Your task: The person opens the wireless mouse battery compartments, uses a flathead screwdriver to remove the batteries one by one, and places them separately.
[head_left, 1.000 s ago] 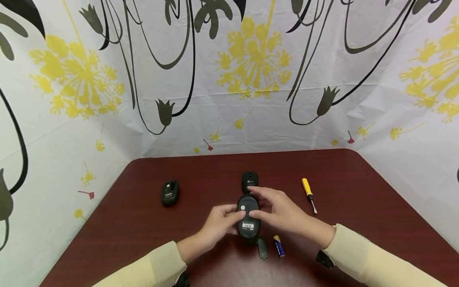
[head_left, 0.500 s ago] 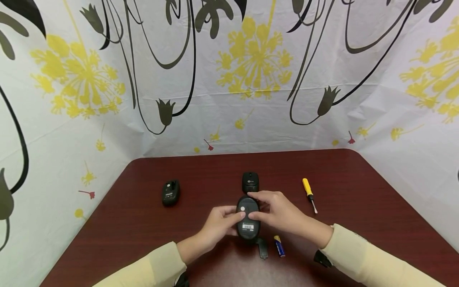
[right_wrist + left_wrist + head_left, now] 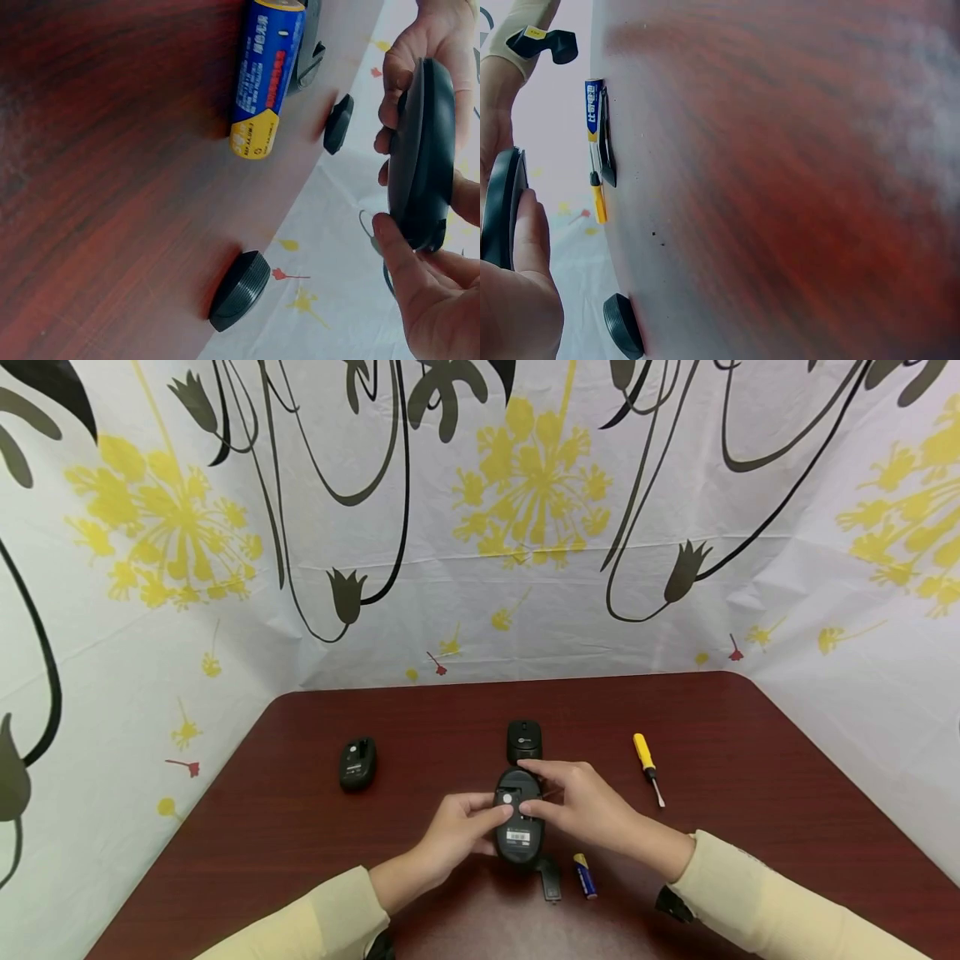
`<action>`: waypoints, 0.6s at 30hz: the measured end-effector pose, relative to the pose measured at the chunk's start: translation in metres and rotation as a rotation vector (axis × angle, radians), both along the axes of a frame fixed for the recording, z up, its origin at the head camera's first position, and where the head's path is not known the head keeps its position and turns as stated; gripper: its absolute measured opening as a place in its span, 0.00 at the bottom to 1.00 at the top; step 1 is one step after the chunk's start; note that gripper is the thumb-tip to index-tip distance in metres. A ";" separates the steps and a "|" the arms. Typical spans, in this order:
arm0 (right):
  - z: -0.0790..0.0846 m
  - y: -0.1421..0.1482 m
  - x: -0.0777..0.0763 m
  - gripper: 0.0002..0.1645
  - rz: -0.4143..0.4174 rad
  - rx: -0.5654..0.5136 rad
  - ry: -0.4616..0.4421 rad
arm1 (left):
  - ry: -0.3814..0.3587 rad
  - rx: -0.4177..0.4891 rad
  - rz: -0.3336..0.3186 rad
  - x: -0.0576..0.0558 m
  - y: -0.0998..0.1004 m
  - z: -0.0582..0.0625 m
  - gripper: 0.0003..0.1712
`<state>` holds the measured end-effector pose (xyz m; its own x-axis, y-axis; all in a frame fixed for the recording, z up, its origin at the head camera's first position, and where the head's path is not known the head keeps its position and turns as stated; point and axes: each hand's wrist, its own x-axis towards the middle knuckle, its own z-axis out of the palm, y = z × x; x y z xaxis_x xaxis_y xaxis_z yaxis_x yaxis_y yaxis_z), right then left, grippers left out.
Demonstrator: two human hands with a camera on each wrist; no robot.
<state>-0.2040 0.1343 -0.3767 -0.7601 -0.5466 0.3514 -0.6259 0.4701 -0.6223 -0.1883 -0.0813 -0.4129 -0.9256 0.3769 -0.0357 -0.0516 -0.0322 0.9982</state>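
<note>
A black computer mouse (image 3: 519, 837) is held underside up above the table, showing a white round spot and a pale label. My left hand (image 3: 463, 828) grips its left side, thumb on the underside. My right hand (image 3: 592, 800) pinches the upper right part, its thumb on the underside and its index finger at the far end. Dark recessed edges show round the white spot. Below the mouse lie a dark cover piece (image 3: 550, 880) and a blue and yellow battery (image 3: 585, 877). In the right wrist view the mouse (image 3: 424, 150) appears edge-on between both hands.
A second black mouse (image 3: 523, 741) lies just beyond the held one, and a third mouse (image 3: 357, 764) lies underside up at the left. To the right is a yellow-handled screwdriver (image 3: 643, 752). Patterned white cloth (image 3: 480, 643) hangs behind the brown table (image 3: 435, 718).
My right hand has drawn slightly back toward me, its index finger off the mouse behind. Dark recessed edges now show at the held mouse's upper end. The left hand has hardly moved.
</note>
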 end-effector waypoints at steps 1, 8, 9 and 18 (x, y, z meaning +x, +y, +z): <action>0.000 0.000 0.000 0.33 -0.003 -0.007 0.014 | 0.000 -0.002 0.000 0.000 0.000 0.000 0.23; 0.000 -0.002 0.000 0.31 -0.038 -0.080 0.164 | -0.006 -0.012 -0.001 -0.001 0.000 0.000 0.23; 0.000 -0.002 -0.001 0.31 -0.043 -0.092 0.169 | -0.006 -0.012 -0.001 0.000 0.000 0.000 0.23; 0.005 0.000 -0.005 0.19 -0.090 -0.277 -0.145 | -0.017 -0.021 0.006 0.001 -0.002 0.001 0.22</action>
